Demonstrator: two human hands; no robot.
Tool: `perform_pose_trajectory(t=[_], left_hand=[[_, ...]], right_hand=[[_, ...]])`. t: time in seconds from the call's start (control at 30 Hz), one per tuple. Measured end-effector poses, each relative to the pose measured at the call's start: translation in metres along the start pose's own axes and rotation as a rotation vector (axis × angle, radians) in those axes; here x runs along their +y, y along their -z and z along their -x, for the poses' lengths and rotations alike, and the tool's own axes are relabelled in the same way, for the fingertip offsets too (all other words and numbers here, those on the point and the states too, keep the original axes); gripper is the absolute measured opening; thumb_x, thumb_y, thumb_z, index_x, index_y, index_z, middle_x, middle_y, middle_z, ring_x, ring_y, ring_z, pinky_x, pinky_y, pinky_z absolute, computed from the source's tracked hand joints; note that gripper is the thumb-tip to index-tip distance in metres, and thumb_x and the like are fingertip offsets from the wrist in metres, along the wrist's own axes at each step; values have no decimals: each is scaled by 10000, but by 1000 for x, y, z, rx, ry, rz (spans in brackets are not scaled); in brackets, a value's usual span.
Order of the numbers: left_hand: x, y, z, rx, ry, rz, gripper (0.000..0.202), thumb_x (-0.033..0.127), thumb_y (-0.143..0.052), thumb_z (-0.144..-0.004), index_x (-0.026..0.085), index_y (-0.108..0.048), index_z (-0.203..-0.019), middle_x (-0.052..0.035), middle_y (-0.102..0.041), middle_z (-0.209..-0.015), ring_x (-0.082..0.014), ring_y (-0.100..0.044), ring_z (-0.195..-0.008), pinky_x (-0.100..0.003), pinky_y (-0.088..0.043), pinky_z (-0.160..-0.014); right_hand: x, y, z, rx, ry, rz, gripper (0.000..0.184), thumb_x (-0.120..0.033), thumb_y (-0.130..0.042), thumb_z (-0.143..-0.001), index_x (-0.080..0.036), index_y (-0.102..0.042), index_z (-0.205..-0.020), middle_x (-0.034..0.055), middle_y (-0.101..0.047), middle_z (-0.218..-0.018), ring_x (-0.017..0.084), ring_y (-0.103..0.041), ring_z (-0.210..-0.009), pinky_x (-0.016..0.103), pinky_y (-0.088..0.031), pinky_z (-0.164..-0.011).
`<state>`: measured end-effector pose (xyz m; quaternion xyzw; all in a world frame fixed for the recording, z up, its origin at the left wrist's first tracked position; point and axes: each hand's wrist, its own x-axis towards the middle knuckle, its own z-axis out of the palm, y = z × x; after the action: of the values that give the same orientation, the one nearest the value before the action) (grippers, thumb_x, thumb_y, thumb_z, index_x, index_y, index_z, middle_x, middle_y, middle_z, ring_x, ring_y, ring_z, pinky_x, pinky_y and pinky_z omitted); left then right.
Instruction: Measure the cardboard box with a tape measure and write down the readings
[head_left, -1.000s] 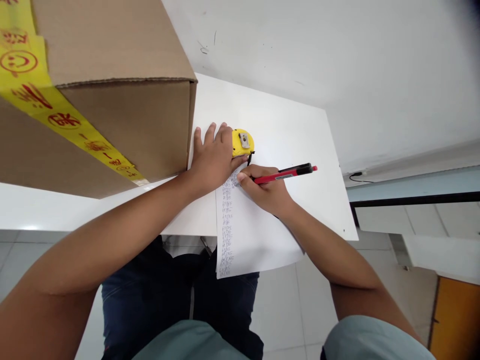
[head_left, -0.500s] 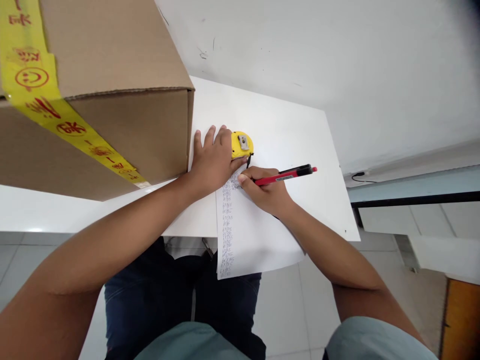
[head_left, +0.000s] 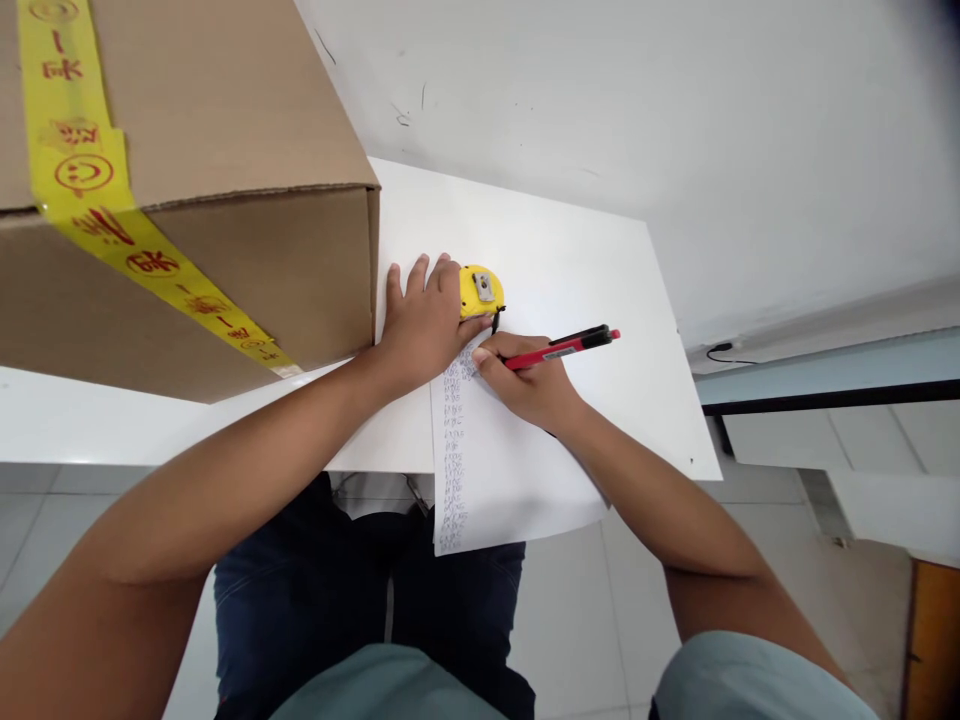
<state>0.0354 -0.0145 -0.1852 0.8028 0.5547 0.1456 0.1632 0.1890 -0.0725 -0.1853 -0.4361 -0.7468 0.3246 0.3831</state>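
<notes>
My right hand (head_left: pixel 534 382) is closed around a red and black pen (head_left: pixel 559 350). The pen's writing end is hidden by my fingers, over a white sheet of paper (head_left: pixel 517 480). Columns of handwritten figures run down the sheet's left side. My left hand (head_left: pixel 424 325) lies flat with fingers spread, on the table and the paper's top left corner. Against its index finger and thumb rests a yellow tape measure (head_left: pixel 480 292) with a metal clip and a black strap.
A large cardboard box (head_left: pixel 300 280) with yellow printed tape (head_left: pixel 191 290) stands on the white table (head_left: pixel 592 260), left of my left hand. A white wall (head_left: pixel 570 100) runs behind the table. The paper's lower part hangs over the front edge.
The top end of the pen has tipped slightly to the left and down. Both hands stay in almost the same place, and the view has shifted a little.
</notes>
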Motion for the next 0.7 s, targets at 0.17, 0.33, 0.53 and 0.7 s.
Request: perform_pose_trajectory(t=[0.17,0.33,0.53,0.7], left_hand=[[0,0,0,-10,-3,14,739,548,-473,-961,93,-331,-1527,-180,-342,-1634,-350,-193,-1561,-567,-97,-1267],[1,1,1,-14,-2,0,728,533,-497,-962,91,-343,-1519,-173,-344,-1635,-352,-195,-1558,-573,-98,-1267],[1,1,1,-12,0,0,731,541,-508,-965,75,-357,-1508,-177,-340,-1636,-351,-197,-1557,-577,-101,-1265],[2,1,1,-19,-2,-5,730,550,-494,-972,68,-363,-1505,-175,-318,-1647,-357,-193,-1558,-583,-113,-1262]], right_hand=[[-1,0,0,29,-21,8,341,-254,-539,-934,-232,-414,-618,-44,-434,-575,116,-392,-526,288,-341,-503],[-1,0,0,19,-3,19,333,-222,-539,-925,-231,-415,-616,-48,-431,-569,114,-400,-518,284,-340,-503],[-2,0,0,35,-2,32,312,-199,-523,-910,-227,-424,-615,-56,-421,-566,102,-386,-512,266,-332,-493],[-1,0,0,38,0,46,317,-211,-517,-916,-224,-428,-612,-56,-429,-563,99,-385,-513,261,-329,-494]])
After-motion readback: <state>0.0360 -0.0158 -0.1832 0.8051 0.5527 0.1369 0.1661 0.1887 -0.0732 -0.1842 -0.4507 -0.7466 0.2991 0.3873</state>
